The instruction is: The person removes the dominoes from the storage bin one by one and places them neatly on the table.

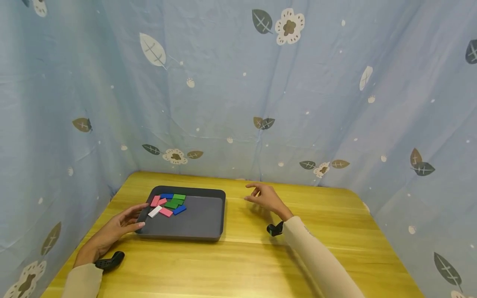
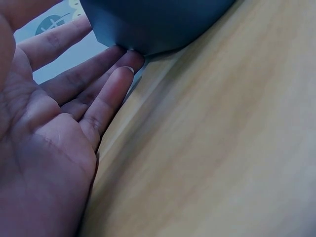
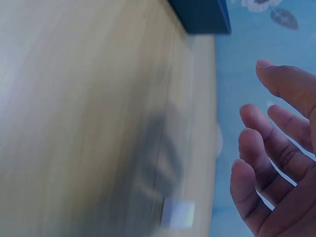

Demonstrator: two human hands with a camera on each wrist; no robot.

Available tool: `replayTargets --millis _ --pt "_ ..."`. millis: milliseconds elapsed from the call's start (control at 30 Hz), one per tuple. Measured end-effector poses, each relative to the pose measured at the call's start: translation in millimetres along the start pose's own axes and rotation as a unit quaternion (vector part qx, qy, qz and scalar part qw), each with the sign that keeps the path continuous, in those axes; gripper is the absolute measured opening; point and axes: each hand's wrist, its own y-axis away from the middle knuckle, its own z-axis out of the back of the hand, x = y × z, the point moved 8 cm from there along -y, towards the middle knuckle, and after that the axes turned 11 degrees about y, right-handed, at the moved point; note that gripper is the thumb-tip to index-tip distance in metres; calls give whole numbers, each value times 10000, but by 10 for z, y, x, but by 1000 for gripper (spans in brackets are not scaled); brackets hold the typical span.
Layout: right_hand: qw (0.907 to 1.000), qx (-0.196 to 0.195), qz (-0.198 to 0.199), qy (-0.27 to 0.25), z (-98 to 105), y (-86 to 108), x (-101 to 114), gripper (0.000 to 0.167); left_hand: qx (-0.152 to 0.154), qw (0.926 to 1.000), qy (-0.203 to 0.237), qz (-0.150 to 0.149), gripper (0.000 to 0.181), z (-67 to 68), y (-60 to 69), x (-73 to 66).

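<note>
A dark grey tray (image 1: 203,217) lies on the table with several small flat blocks in its left part: pink (image 1: 166,212), green (image 1: 171,205), blue (image 1: 179,210) and one white (image 1: 155,211). My left hand (image 1: 115,229) is at the tray's left side, its fingers fairly straight and touching the wall. In the left wrist view, those fingertips meet the tray's lower outer wall (image 2: 158,24). To the right of the tray, my right hand (image 1: 266,199) hovers above the table, fingers loosely bent and holding nothing. A small pale block (image 3: 177,213) lies below it in the right wrist view.
The yellow wooden table (image 1: 193,265) backs onto a blue patterned curtain (image 1: 223,103), which also hangs at both sides. Black wrist straps with cameras sit on the left wrist (image 1: 109,261) and right wrist (image 1: 275,229).
</note>
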Motion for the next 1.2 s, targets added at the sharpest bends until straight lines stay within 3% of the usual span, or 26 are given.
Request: replayTargets --millis 433,733,1200 --pt "9977 150 635 -192 -235 -203 588 46 26 9997 125 -188 68 -6 19 -58" --pt "9914 535 1115 -415 -468 -288 947 46 -15 9998 129 -157 67 -8 30 -40" --pt "9864 811 1327 -536 -723 -427 1321 46 21 9997 135 -202 68 -7 25 -15"
